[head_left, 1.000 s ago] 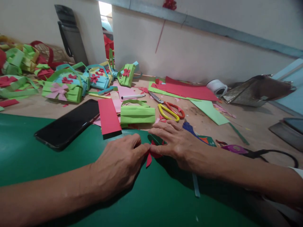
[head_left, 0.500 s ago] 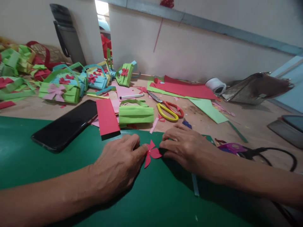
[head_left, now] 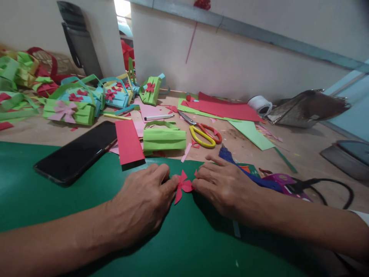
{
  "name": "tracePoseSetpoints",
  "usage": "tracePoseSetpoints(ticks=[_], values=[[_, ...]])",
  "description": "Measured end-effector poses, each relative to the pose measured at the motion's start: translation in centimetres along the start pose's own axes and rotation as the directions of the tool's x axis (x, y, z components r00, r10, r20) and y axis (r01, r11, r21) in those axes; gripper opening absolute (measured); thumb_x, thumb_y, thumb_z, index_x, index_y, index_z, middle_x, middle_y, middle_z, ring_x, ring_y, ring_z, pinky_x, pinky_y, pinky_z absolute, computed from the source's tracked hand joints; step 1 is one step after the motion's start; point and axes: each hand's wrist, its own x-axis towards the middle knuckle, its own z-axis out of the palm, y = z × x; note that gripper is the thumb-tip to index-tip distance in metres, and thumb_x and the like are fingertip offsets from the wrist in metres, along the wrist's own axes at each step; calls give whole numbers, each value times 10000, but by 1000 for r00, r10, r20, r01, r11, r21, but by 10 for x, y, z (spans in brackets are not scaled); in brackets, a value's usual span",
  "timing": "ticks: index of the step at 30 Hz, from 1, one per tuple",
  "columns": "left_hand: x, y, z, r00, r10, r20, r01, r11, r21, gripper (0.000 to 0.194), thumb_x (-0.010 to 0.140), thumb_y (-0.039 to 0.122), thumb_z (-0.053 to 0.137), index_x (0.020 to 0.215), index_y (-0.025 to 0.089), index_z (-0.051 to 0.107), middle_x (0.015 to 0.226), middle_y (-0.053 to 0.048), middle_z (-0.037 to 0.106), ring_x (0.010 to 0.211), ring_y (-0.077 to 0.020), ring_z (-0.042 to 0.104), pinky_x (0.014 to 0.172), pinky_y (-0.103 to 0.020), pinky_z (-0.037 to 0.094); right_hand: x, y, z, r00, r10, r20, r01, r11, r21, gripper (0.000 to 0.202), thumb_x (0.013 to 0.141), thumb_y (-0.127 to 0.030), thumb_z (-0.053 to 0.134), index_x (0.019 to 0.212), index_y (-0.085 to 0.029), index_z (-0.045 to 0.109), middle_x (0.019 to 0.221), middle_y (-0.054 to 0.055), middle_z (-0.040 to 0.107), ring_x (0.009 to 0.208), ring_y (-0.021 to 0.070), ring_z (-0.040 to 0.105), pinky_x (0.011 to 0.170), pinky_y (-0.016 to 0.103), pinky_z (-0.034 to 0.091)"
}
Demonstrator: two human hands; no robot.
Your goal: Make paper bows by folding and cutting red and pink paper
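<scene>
A red paper flower lies on the green mat between my hands, its petals spread. My left hand pinches the flower's left side between thumb and bent fingers. From the right, the closed fingertips of my right hand touch the right petal, and a small red tip shows above them. Just beyond my hands sits a light green paper bag, beside a red paper strip. A blue glue gun lies behind my right hand, partly hidden by it.
A black phone lies at the left. Scissors with red and yellow handles lie beyond the mat. Finished paper bags are piled at the back left, red sheets at the back. A black cable curves at the right.
My right hand has shifted slightly left, its fingers now against the flower's right petal. More of the blue glue gun shows behind it. The view has moved a little.
</scene>
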Motion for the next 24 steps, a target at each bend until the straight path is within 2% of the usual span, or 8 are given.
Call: tracePoseSetpoints(ticks=[5,10,13,16,19,22,24], values=[[1,0,-1,1000,-5,0,5,1000,5,186,915,200,382,919,208,568,790,-36,487,678,-198,451,560,-318,328,7,2,-3,996,86,23,-89,980,178,269,901,-103,438,745,-129,655,684,60,608,647,173,505,673,320,381],[-1,0,-1,1000,-5,-14,5,1000,6,166,904,191,404,931,204,568,799,-36,484,682,-199,450,558,-318,326,8,4,-3,990,136,35,-141,963,231,221,904,-139,482,787,-116,668,731,83,617,684,188,514,685,331,388],[-2,0,0,1000,0,-9,1,1000,9,169,903,189,405,938,204,569,804,-37,485,691,-202,456,565,-322,333,9,4,-1,984,167,61,-178,921,346,135,870,-122,554,813,-120,676,735,68,622,701,181,534,686,313,398],[-1,0,0,1000,-2,1,2,1000,1,170,901,191,406,943,204,570,810,-39,491,699,-202,462,576,-321,345,11,4,2,966,245,81,-250,808,534,109,805,-57,625,778,-142,686,704,25,619,673,146,546,645,258,405],[0,0,-1,1000,-8,9,8,1000,-4,178,902,190,400,948,203,571,820,-42,498,705,-198,467,580,-317,348,14,4,5,935,321,150,-330,634,699,145,776,-38,644,749,-170,698,665,-18,594,639,117,532,587,215,399],[1,0,-2,1000,-5,17,5,1000,-1,182,897,181,398,936,196,575,825,-46,502,700,-192,465,572,-311,340,17,4,5,896,378,231,-406,491,771,135,771,-62,652,747,-183,706,647,-38,576,639,114,518,584,212,400],[0,0,-2,1000,1,11,-1,1000,1,185,895,178,395,911,187,579,813,-48,500,690,-190,461,562,-310,332,20,4,4,881,400,253,-429,449,784,128,764,-67,656,718,-178,700,633,-44,565,636,111,508,586,213,391]])
